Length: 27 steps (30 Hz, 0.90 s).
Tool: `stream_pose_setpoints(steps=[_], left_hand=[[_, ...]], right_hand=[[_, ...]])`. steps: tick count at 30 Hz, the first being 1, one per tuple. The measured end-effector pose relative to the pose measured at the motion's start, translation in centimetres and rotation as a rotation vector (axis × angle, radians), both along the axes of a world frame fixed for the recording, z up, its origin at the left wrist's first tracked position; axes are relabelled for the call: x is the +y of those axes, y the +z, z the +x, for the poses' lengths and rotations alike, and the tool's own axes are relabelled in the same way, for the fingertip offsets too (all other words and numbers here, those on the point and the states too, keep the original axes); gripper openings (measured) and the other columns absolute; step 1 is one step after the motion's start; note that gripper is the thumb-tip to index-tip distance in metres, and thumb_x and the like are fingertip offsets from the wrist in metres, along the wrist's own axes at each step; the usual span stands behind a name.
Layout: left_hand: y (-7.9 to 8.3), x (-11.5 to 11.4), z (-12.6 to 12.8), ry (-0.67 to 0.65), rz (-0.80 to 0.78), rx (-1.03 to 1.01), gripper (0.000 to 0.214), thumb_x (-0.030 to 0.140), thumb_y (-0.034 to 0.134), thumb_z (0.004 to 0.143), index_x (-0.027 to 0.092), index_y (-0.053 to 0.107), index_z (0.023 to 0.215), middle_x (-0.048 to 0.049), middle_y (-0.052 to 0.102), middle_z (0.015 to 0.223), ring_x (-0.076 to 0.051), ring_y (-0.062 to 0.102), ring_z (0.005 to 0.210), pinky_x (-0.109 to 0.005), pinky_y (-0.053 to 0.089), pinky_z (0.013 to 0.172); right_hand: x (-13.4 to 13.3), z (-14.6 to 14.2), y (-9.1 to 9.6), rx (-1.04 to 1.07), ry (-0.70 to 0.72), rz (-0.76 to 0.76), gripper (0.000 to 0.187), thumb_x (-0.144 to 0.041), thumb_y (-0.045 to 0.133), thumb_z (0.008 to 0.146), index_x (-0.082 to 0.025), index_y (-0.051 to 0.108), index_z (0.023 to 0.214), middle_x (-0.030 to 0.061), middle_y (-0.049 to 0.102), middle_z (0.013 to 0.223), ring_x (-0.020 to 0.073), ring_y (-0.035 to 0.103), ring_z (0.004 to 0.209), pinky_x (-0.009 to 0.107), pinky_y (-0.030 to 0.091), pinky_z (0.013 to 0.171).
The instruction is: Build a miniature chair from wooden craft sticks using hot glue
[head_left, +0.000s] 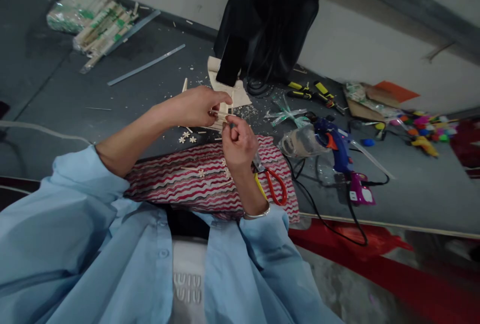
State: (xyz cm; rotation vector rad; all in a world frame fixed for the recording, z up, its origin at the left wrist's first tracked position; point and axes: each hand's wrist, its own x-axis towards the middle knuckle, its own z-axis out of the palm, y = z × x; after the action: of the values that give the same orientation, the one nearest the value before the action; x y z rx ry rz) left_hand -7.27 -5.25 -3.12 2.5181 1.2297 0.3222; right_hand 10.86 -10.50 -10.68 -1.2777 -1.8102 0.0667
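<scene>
My left hand reaches over the table with thumb and fingers pinched on a thin pale stick. Close beside it, my right hand has its fingers curled in, with the fingertips at the stick's other end. Under the hands lies a small structure of light wooden sticks, largely covered by them. Small flower-shaped wooden pieces lie just below my left hand. Scissors with red and yellow handles rest on the striped cloth, partly behind my right wrist.
A phone leans against a black bag. To the right are a blue glue gun with a black cord, a plastic bottle, pliers and colourful pompoms. Bagged sticks and a glue stick lie left.
</scene>
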Motion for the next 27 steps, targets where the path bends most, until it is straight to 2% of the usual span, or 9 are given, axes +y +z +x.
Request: stream_pose_setpoints(steps=[5, 15, 21, 27], left_hand=[[-0.09, 0.09, -0.06, -0.014, 0.005, -0.011, 0.067, 0.016, 0.051, 0.077, 0.017, 0.058, 0.144, -0.0047, 0.076, 0.100, -0.019, 0.071, 0.097, -0.025, 0.047, 0.080], [0.15, -0.08, 0.01, 0.020, -0.014, -0.002, 0.066, 0.015, 0.051, 0.078, 0.017, 0.058, 0.143, -0.0044, 0.076, 0.097, -0.019, 0.071, 0.095, -0.024, 0.045, 0.078], [-0.01, 0.13, -0.12, -0.006, -0.017, -0.022, 0.067, 0.016, 0.052, 0.077, 0.018, 0.058, 0.143, -0.0039, 0.077, 0.098, -0.018, 0.071, 0.095, -0.023, 0.045, 0.078], [0.20, -0.04, -0.04, 0.023, -0.033, -0.007, 0.066, 0.016, 0.053, 0.078, 0.017, 0.058, 0.144, -0.0054, 0.077, 0.099, -0.019, 0.070, 0.093, -0.025, 0.045, 0.078]], right_hand=[[0.01, -0.01, 0.18, 0.036, 0.004, -0.066, 0.018, -0.025, 0.052, 0.095, -0.021, 0.070, 0.098, -0.0047, 0.054, 0.066, 0.0131, 0.051, 0.062, 0.027, 0.050, 0.073], [0.14, -0.11, -0.20, 0.048, 0.026, -0.130, 0.015, -0.022, 0.053, 0.092, -0.022, 0.068, 0.091, -0.0041, 0.052, 0.066, 0.0148, 0.052, 0.065, 0.029, 0.049, 0.076], [0.09, -0.21, -0.10, 0.030, 0.001, -0.170, 0.016, -0.021, 0.053, 0.091, -0.023, 0.068, 0.091, -0.0048, 0.051, 0.065, 0.0147, 0.050, 0.063, 0.029, 0.047, 0.073], [0.05, -0.27, 0.00, 0.006, -0.001, -0.198, 0.016, -0.021, 0.055, 0.091, -0.022, 0.070, 0.095, -0.0051, 0.051, 0.064, 0.0148, 0.049, 0.062, 0.028, 0.045, 0.069]])
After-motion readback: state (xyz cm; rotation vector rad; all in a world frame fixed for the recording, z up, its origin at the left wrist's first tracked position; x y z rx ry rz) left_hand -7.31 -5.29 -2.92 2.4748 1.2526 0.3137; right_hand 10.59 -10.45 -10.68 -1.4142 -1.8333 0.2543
